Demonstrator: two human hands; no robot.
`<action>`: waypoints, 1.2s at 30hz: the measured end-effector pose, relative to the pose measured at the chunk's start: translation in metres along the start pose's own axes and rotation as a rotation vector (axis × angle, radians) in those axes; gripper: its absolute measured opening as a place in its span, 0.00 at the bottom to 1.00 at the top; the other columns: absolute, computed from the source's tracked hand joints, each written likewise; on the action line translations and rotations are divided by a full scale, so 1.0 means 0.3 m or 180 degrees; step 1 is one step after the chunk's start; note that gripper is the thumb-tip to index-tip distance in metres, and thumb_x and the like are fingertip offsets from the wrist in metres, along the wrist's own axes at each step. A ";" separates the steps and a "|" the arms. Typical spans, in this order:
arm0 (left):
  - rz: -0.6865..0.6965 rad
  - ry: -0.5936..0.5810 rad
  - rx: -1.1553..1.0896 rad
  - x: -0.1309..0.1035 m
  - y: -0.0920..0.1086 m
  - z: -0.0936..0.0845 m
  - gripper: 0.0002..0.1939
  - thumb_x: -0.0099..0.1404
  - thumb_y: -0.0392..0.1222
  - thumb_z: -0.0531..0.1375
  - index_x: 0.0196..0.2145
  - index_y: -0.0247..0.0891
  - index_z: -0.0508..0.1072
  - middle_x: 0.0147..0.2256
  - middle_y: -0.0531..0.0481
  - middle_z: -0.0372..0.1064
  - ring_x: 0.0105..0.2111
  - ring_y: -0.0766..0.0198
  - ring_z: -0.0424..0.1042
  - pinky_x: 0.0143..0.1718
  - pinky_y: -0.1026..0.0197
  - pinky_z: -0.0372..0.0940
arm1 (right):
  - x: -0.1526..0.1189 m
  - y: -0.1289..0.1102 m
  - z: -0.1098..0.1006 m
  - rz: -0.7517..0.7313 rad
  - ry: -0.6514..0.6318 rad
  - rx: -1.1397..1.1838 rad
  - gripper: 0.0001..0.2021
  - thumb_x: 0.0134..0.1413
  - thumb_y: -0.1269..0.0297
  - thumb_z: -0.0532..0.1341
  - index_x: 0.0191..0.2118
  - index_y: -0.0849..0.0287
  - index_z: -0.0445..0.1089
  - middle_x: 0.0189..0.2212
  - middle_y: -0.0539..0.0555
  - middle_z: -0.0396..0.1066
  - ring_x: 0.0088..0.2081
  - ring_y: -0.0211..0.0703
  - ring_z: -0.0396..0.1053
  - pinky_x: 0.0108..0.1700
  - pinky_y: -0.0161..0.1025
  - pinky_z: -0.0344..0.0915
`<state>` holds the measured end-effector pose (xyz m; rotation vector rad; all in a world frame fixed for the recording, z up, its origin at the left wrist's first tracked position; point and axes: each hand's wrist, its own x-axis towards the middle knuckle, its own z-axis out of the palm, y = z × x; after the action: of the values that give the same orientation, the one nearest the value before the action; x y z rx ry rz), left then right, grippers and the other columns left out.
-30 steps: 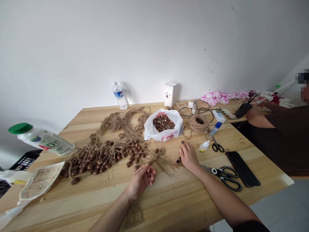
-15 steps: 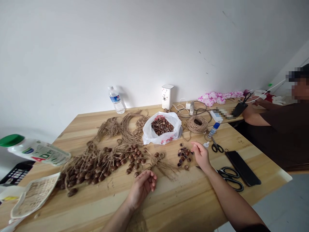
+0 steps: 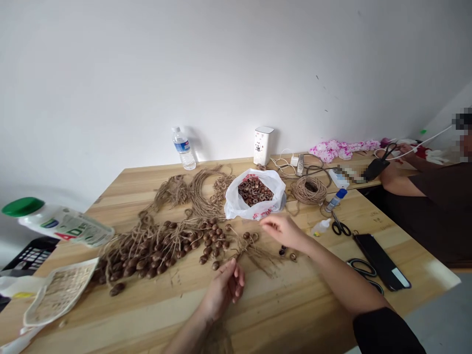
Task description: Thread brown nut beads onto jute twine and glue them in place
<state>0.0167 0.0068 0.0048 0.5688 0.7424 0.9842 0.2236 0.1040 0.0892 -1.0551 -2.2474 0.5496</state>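
Note:
My left hand (image 3: pixel 224 284) is closed in a pinch low over the table, its fingertips at the near end of a small bundle of twine cords (image 3: pixel 258 258). Whether a cord is between them I cannot make out. My right hand (image 3: pixel 282 231) hovers just in front of the white plastic bag (image 3: pixel 236 204), fingers pressed together; anything in them is too small to tell. Inside the bag are many brown nutshell rings (image 3: pixel 254 191). Under the right hand a few loose shell pieces (image 3: pixel 293 256) show, partly covered. Brown nuts on twine (image 3: pixel 155 255) are heaped to the left.
A twine coil (image 3: pixel 309 191), a glue bottle (image 3: pixel 321 226), small scissors (image 3: pixel 341 227), larger scissors (image 3: pixel 363 268) and a phone (image 3: pixel 381 260) lie right. Left are a woven tray (image 3: pixel 62 292) and a green-capped bottle (image 3: pixel 59 221). A water bottle (image 3: pixel 184 150) stands behind. Another person (image 3: pixel 420 206) sits at far right.
My right hand has moved left from the loose shell pieces toward the front of the bag. My left hand stays by the twine bundle. The whole view has shifted slightly.

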 end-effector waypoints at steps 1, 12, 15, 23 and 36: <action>-0.0002 0.0007 0.0158 -0.005 -0.001 0.001 0.20 0.61 0.57 0.55 0.22 0.38 0.59 0.17 0.55 0.62 0.11 0.72 0.53 0.09 0.69 0.45 | -0.033 -0.016 0.018 -0.0053 -0.0466 -0.0091 0.07 0.57 0.70 0.57 0.36 0.59 0.73 0.32 0.53 0.73 0.32 0.39 0.69 0.36 0.34 0.64; 0.2014 -0.0871 0.4433 -0.060 -0.004 0.027 0.19 0.65 0.38 0.51 0.52 0.41 0.69 0.50 0.39 0.68 0.53 0.49 0.60 0.54 0.42 0.55 | -0.212 -0.041 0.137 -0.0202 -0.1012 -0.0998 0.08 0.56 0.73 0.57 0.32 0.59 0.73 0.31 0.54 0.67 0.38 0.42 0.65 0.39 0.36 0.61; 0.2078 -0.0844 0.4845 -0.053 -0.011 0.018 0.23 0.65 0.37 0.50 0.58 0.41 0.63 0.53 0.39 0.64 0.55 0.49 0.57 0.55 0.42 0.55 | -0.219 -0.033 0.161 -0.0337 -0.0824 -0.0853 0.08 0.57 0.73 0.56 0.33 0.58 0.73 0.32 0.54 0.66 0.37 0.42 0.65 0.40 0.36 0.62; 0.2065 -0.0857 0.5296 -0.055 -0.023 0.015 0.24 0.66 0.40 0.50 0.60 0.39 0.59 0.56 0.39 0.62 0.56 0.48 0.55 0.55 0.41 0.54 | -0.237 -0.005 0.188 -0.0272 -0.0723 -0.0760 0.07 0.56 0.74 0.57 0.32 0.59 0.73 0.31 0.53 0.67 0.36 0.41 0.65 0.39 0.35 0.63; 0.2090 -0.0710 0.5248 -0.048 -0.032 0.007 0.25 0.66 0.42 0.50 0.61 0.38 0.58 0.55 0.37 0.61 0.56 0.47 0.55 0.55 0.40 0.54 | -0.233 0.012 0.188 -0.0241 -0.0505 -0.0830 0.10 0.54 0.77 0.56 0.33 0.58 0.74 0.31 0.54 0.66 0.37 0.42 0.65 0.39 0.35 0.62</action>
<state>0.0182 -0.0104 0.0034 2.4210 1.0925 0.6573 0.2240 0.0444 0.0221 -1.0783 -2.5396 0.3234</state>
